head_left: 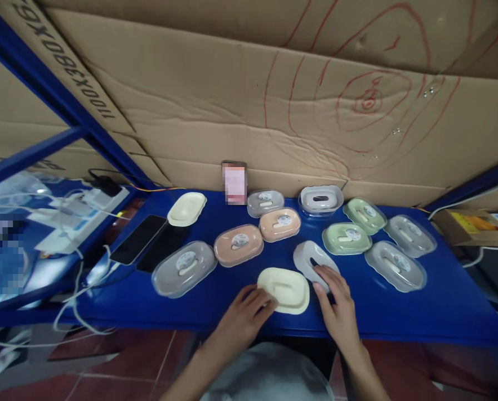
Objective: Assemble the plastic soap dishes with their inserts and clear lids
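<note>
At the front middle of the blue table lies a cream oval dish [289, 295] with a raised rim. My left hand [249, 312] pinches its left edge, fingers bent over the rim. Just to the right, a pale lilac oval dish [305, 257] with a dark slot in its middle sits at a slant. My right hand [338, 295] grips its near right side, thumb toward me and fingertips beside the slot. Beyond my hands are a peach dish [249, 253] and a green dish [336, 245], each with a clear cover and a round label.
More covered dishes stand around, among them a grey one [167, 278] and a lilac one [330, 203]. Another cream dish [186, 209] lies back left, near a black phone [138, 239]. A lit phone [234, 184] leans on the cardboard wall [190, 100]. Cables trail from power strips at left.
</note>
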A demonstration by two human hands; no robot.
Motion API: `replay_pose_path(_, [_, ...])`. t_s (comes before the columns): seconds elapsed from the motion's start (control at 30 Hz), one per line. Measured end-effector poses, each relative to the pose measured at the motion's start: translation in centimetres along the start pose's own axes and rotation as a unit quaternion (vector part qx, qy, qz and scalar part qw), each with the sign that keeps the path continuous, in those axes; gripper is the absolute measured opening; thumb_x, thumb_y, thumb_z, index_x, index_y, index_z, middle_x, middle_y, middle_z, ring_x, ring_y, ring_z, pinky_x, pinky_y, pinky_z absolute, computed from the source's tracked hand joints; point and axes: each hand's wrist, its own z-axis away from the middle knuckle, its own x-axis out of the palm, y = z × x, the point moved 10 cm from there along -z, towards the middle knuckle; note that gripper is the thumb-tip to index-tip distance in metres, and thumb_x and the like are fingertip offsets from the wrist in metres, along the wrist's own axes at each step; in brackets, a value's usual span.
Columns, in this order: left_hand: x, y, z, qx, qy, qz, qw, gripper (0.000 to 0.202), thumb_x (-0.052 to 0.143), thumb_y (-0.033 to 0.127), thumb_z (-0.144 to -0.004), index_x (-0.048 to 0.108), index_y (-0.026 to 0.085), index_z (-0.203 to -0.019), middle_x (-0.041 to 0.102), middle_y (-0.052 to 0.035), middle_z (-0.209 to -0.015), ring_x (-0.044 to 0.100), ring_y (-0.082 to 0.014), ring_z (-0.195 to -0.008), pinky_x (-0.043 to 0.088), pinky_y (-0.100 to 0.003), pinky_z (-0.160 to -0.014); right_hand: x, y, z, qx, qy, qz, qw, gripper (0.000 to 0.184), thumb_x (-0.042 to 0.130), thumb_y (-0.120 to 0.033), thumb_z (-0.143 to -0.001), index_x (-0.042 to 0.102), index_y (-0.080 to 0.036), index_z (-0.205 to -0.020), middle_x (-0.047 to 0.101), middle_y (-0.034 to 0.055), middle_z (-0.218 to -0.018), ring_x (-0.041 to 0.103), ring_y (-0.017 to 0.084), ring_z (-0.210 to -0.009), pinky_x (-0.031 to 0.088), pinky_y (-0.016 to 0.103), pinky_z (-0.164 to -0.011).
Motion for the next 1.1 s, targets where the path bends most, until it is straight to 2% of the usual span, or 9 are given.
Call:
replay_pose_path(0.2, [0.0, -3.1, 0.3, -0.097, 0.062, -0.005, 0.993, 0.060, 0.065, 0.027, -0.103, 0.047, 0.030, -0.160, 0.047, -0.0175, -0.163, 0.054, -0.0343, -0.145, 0.057, -0.053, -0.111, 3.9, -5.3, 0.1, -0.147, -0.147, 0.098, 0.973, 0.037, 0.054, -0.032, -0.110, 0.061, -0.031, -0.147, 0.063, 0.0077, -0.153, 0.057, 0.029, -0.143, 0.044, 0.055, -0.118])
replay_pose_path(0.33, [-0.2, -3.5, -0.1, -0.086, 0.040, 0.024, 0.995, 0.058, 0.065, 0.029, -0.103, 0.048, 0.028, -0.158, 0.050, -0.0149, -0.163, 0.049, -0.0323, -0.151, 0.054, -0.053, -0.117, 6.1, -7.7, 0.7, -0.231, -0.229, 0.111, 0.939, 0.043, 0.054, -0.026, -0.110, 0.056, -0.029, -0.153, 0.055, 0.0085, -0.161, 0.045, 0.029, -0.155, 0.032, 0.064, -0.128])
replay_pose_path(0.63, [0.7, -2.8, 0.7, -0.094, 0.065, -0.032, 0.993, 0.037, 0.067, 0.026, -0.101, 0.068, 0.028, -0.138, 0.070, -0.0104, -0.144, 0.065, -0.0331, -0.134, 0.062, -0.054, -0.103, 6.8, -7.0, 0.8, -0.295, -0.245, 0.104, 0.918, 0.049, 0.055, -0.015, -0.106, 0.057, -0.029, -0.153, 0.056, 0.0061, -0.161, 0.046, 0.028, -0.154, 0.037, 0.063, -0.128])
replay_pose_path(0.7, [-0.1, -2.7, 0.7, -0.086, 0.060, -0.027, 0.994, 0.037, 0.067, 0.029, -0.101, 0.068, 0.028, -0.138, 0.070, -0.0100, -0.144, 0.065, -0.0323, -0.133, 0.062, -0.052, -0.102, 6.7, -6.9, 0.7, -0.287, -0.243, 0.096, 0.922, 0.046, 0.057, -0.021, -0.107, 0.058, -0.031, -0.152, 0.052, 0.0067, -0.164, 0.045, 0.028, -0.155, 0.036, 0.062, -0.128])
replay_pose_path(0.77, [-2.7, -4.1, 0.5, -0.077, 0.074, -0.017, 0.994, 0.036, 0.064, 0.032, -0.103, 0.067, 0.031, -0.139, 0.071, -0.0096, -0.142, 0.067, -0.0297, -0.130, 0.061, -0.048, -0.102, 6.2, -6.6, 0.4, -0.270, -0.224, 0.100, 0.931, 0.049, 0.060, -0.028, -0.107, 0.055, -0.033, -0.155, 0.043, 0.0080, -0.170, 0.039, 0.031, -0.158, 0.035, 0.065, -0.128])
replay_pose_path(0.87, [-10.0, -11.1, 0.3, -0.165, 0.182, -0.058, 0.968, 0.030, 0.055, 0.030, -0.106, 0.070, 0.027, -0.131, 0.074, -0.0111, -0.134, 0.069, -0.0284, -0.125, 0.056, -0.048, -0.108, 5.4, -5.9, -0.1, -0.238, -0.176, 0.111, 0.949, 0.058, 0.060, -0.033, -0.107, 0.045, -0.034, -0.163, 0.033, 0.0105, -0.175, 0.033, 0.036, -0.161, 0.035, 0.069, -0.125])
replay_pose_path(0.93, [-13.0, -18.3, -0.1, -0.297, 0.162, -0.115, 0.934, 0.036, 0.051, 0.041, -0.106, 0.068, 0.022, -0.132, 0.070, -0.0152, -0.137, 0.064, -0.0350, -0.131, 0.048, -0.055, -0.114, 5.1, -5.2, -0.4, -0.211, -0.154, 0.109, 0.959, 0.059, 0.057, -0.036, -0.108, 0.042, -0.033, -0.164, 0.031, 0.0121, -0.175, 0.034, 0.036, -0.160, 0.038, 0.067, -0.124])
replay_pose_path(1.0, [-13.6, -25.3, 0.0, -0.432, 0.062, -0.161, 0.885, 0.053, 0.049, 0.056, -0.104, 0.060, 0.020, -0.141, 0.061, -0.0218, -0.149, 0.056, -0.0453, -0.138, 0.043, -0.066, -0.112, 5.1, -4.5, -0.5, -0.181, -0.143, 0.105, 0.967, 0.055, 0.054, -0.038, -0.109, 0.044, -0.032, -0.163, 0.032, 0.0125, -0.175, 0.036, 0.035, -0.159, 0.040, 0.065, -0.122])
replay_pose_path(1.1, [-13.0, -31.1, -0.3, -0.473, -0.003, -0.149, 0.868, 0.073, 0.064, 0.068, -0.089, 0.061, 0.013, -0.137, 0.062, -0.0319, -0.140, 0.061, -0.0549, -0.127, 0.046, -0.073, -0.101, 4.9, -3.8, -0.2, -0.159, -0.133, 0.096, 0.974, 0.048, 0.052, -0.037, -0.110, 0.050, -0.033, -0.158, 0.036, 0.0111, -0.173, 0.040, 0.035, -0.157, 0.042, 0.063, -0.121])
